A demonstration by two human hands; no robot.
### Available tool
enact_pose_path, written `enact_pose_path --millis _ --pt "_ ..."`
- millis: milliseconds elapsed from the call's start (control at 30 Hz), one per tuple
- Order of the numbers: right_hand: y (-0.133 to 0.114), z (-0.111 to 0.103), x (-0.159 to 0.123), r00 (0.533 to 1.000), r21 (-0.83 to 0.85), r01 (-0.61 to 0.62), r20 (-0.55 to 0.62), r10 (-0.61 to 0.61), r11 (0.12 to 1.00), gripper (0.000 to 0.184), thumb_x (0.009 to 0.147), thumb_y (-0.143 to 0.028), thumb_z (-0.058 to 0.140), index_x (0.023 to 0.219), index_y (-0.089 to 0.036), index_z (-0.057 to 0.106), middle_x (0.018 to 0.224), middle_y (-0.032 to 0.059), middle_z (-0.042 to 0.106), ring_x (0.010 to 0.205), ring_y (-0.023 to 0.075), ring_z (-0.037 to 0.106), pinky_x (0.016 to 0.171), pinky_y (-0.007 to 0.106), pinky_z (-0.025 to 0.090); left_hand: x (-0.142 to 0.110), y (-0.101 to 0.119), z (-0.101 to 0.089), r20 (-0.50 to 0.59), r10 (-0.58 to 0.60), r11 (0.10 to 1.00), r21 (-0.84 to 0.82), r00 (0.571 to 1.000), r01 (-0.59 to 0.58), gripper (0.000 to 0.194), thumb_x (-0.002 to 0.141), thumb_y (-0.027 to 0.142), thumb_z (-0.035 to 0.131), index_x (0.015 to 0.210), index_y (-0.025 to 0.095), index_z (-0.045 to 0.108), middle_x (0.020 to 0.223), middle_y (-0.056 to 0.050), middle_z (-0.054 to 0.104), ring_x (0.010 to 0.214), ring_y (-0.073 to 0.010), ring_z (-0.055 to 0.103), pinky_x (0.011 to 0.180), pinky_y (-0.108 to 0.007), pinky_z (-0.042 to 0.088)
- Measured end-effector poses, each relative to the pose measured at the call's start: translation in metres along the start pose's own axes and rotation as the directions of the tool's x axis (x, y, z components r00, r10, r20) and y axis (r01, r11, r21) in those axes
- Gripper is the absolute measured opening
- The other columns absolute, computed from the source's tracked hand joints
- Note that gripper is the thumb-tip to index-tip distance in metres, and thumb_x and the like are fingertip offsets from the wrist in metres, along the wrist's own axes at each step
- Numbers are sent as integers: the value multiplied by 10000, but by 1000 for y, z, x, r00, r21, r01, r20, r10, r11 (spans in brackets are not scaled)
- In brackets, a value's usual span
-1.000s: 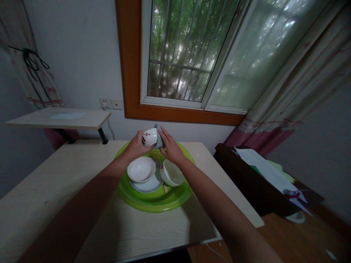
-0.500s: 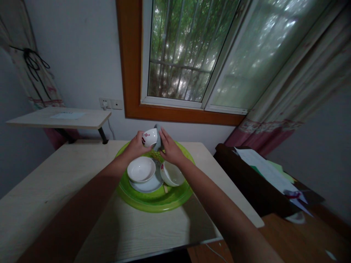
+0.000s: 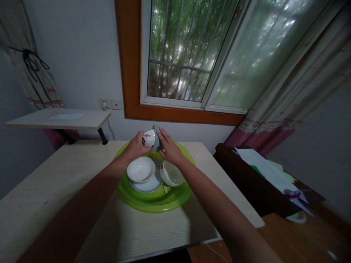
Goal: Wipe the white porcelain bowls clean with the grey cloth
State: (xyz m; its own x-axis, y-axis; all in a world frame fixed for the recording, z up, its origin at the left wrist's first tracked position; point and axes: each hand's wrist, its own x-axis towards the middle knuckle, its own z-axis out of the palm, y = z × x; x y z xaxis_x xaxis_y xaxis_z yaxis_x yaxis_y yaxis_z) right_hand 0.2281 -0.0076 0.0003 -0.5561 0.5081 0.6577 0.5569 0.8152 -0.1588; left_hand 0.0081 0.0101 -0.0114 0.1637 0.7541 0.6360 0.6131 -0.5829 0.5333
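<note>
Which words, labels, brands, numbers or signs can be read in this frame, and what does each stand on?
No text can be read.
White sheet on the raised shelf: faint dark marks, too small to read.
Held patterned white cup: red decoration, no readable lettering.
Papers at the right: any print is too blurred to read.

Left hand (image 3: 135, 147) blocks part of the white cup (image 3: 148, 138), and the right hand (image 3: 171, 150) covers a chunk of the grey thing, maybe a cloth (image 3: 156, 140). Plate's (image 3: 149, 187) mostly buried under the bowl (image 3: 141, 169). Writing on the shelf paper (image 3: 67, 115) is too tiny to read, and the frame chops off both forearms (image 3: 208, 193).
</note>
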Motion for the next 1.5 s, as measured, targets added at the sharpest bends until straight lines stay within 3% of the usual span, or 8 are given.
enact_pose_path --millis 133,333,633,867,1100,1200,1367,1500 --pt "14 7 -5 996 113 -89 -19 92 990 998 789 -94 576 1617 -207 30 1696 100 83 1561 282 151 1264 527 226 -1 -3 -1 -17 -11 1000 -9 1000 11 591 681 369 770 1143 207 440 1009 -66 635 859 -209 637 732 -321 504" --pt "24 13 -9 992 179 -128 1 129 975 1017 785 -139 608 1609 -157 13 1660 167 210 1515 332 277 1238 568 263 -1 -6 -1 -27 -14 999 -33 1000 13 627 689 399 773 1161 194 416 1013 -76 625 866 -201 631 743 -316 503" --pt "2 -3 -3 999 38 -33 -12 34 999 946 780 -55 531 1611 -262 128 1693 73 118 1547 282 202 1247 542 268 -1 -6 -1 45 25 999 39 999 -27 543 705 377 752 1126 207 455 987 -56 623 852 -205 625 730 -317 493" --pt "-8 -4 3 995 -33 92 46 -90 995 867 778 -39 522 1577 -275 279 1680 36 191 1564 274 126 1258 532 232 -2 -9 3 118 94 988 113 989 -107 461 711 299 705 1100 183 487 945 -68 616 844 -236 626 740 -354 497" --pt "8 1 -1 996 135 -68 -47 75 988 890 801 -106 574 1592 -262 197 1672 89 203 1527 275 253 1248 530 251 -2 -5 1 72 83 991 101 994 -90 518 704 300 722 1140 192 465 998 -69 621 892 -230 640 771 -340 503" --pt "18 6 -3 987 214 -112 -92 134 970 901 812 -152 622 1591 -239 179 1639 129 277 1514 289 280 1238 544 257 -3 -1 -2 41 55 995 78 998 -58 539 693 338 746 1125 196 457 994 -67 623 883 -224 641 765 -335 505" --pt "23 12 -6 960 428 -225 -54 273 875 918 815 -280 711 1576 -228 199 1604 160 326 1438 316 404 1096 500 473 -4 3 -5 12 -18 1000 -4 1000 18 641 672 405 784 1160 197 424 1019 -75 632 890 -215 651 753 -321 517" --pt "24 13 -6 941 522 -271 -34 337 809 934 782 -328 766 1551 -245 243 1575 166 357 1359 312 492 1035 476 521 -5 2 -4 11 -26 996 -82 1000 27 658 670 406 793 1163 199 409 1038 -83 629 910 -207 656 767 -314 530"
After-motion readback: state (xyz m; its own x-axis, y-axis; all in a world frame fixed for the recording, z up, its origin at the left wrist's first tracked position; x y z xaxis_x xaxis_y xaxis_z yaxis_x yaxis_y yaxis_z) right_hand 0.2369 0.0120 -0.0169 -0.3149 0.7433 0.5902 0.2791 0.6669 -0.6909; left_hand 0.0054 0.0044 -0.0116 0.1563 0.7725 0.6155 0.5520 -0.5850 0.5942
